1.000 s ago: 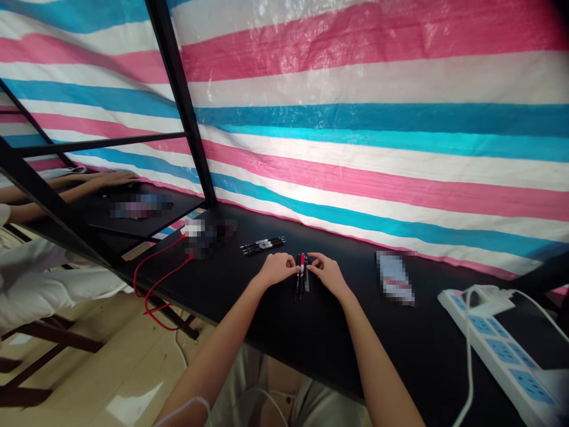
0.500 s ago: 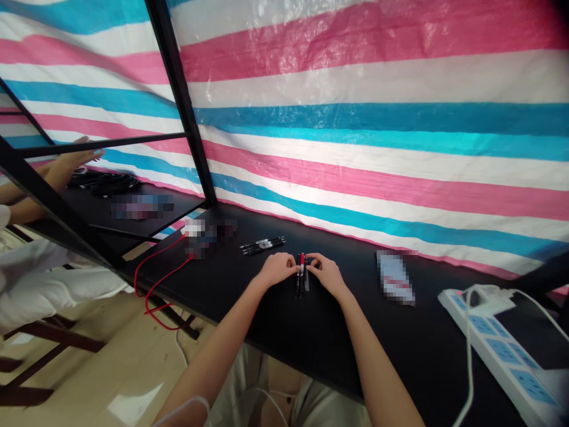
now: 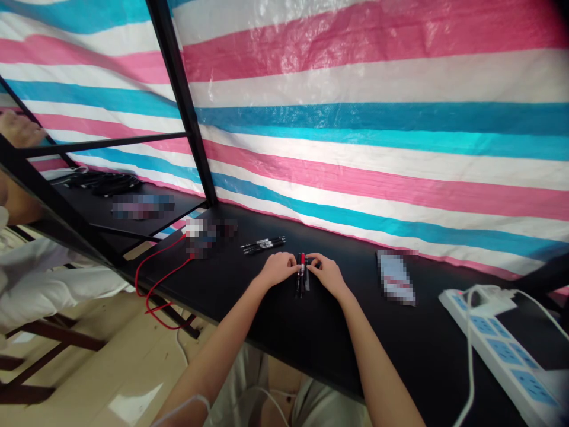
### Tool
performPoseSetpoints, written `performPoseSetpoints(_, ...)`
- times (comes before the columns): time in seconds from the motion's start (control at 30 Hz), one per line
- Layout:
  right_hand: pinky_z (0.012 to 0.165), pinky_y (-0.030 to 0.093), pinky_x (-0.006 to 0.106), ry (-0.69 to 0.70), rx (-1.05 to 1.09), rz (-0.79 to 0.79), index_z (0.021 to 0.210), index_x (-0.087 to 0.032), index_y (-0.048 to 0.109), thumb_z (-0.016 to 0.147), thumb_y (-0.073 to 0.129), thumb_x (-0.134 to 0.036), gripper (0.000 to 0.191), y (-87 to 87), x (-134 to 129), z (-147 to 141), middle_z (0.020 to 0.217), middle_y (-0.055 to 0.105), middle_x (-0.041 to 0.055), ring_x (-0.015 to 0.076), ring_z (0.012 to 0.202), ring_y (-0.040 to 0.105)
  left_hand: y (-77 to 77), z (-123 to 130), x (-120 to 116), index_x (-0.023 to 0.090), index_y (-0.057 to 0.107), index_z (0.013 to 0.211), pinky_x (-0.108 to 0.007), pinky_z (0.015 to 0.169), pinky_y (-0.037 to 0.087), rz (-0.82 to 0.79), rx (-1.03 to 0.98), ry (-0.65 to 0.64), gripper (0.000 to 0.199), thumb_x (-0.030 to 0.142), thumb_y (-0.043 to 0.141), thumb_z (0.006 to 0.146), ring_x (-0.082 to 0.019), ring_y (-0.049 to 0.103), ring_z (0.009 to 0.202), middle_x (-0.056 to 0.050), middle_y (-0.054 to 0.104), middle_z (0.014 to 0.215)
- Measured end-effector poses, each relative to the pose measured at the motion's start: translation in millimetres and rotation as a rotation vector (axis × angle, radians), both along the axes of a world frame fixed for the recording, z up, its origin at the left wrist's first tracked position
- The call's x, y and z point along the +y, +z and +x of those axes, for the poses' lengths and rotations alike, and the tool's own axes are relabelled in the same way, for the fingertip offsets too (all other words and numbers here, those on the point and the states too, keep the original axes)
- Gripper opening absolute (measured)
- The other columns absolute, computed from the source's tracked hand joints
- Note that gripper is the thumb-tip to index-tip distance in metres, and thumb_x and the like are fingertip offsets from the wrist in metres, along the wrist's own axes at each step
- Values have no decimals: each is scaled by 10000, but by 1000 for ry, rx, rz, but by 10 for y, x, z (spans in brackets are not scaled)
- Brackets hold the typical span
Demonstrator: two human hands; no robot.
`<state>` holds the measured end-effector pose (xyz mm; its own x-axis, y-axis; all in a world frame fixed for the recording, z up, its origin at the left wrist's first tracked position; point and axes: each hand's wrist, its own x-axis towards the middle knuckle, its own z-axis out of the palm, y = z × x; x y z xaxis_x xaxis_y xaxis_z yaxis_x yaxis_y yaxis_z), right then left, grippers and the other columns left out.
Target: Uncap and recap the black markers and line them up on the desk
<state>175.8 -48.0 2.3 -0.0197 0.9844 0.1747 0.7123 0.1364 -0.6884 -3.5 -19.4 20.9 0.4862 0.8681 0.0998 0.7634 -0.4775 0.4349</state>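
Note:
On the black table (image 3: 320, 350), a small bundle of pens (image 3: 301, 274) lies between my hands, pointing away from me. One pen has a red part at its far end; the others look black and clear. My left hand (image 3: 279, 268) grips the bundle from the left with bent fingers. From the right side, my right hand (image 3: 326, 273) presses on it with curled thumb and fingers. Beyond my left hand, several black pens (image 3: 264, 245) lie side by side. The exact number in the bundle cannot be made out.
At the right stands a white power strip (image 3: 502, 350) with a plugged-in cable. A blurred pale packet (image 3: 395, 277) lies right of my hands. Red cables (image 3: 153, 255) hang off the left edge. Beyond the black frame (image 3: 180, 89), another person's hand (image 3: 20, 129) shows.
My hands and the pens stay practically still. At the far left, the other person's hand has moved further left and nearer the frame's edge.

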Motion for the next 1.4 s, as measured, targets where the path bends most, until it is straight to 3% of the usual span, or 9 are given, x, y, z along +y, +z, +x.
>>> performPoseSetpoints(1.23, 587, 341, 240, -16, -37, -21, 999, -271, 614, 768, 470, -293, 272, 32, -11, -18, 779, 625, -20, 141, 685, 541, 33, -5, -22, 182, 571, 738, -235, 575, 323, -17, -14, -11, 336, 486, 439, 798, -137, 533, 708, -6, 594, 740)
performPoseSetpoints(1.4, 609, 352, 247, -28, -22, -25, 1035, -276, 591, 808, 441, -357, 284, 27, -9, -20, 775, 634, -16, 149, 696, 556, 16, -9, -30, 190, 548, 757, -233, 573, 326, -16, -24, -24, 333, 489, 413, 813, -143, 538, 712, -6, 591, 746)
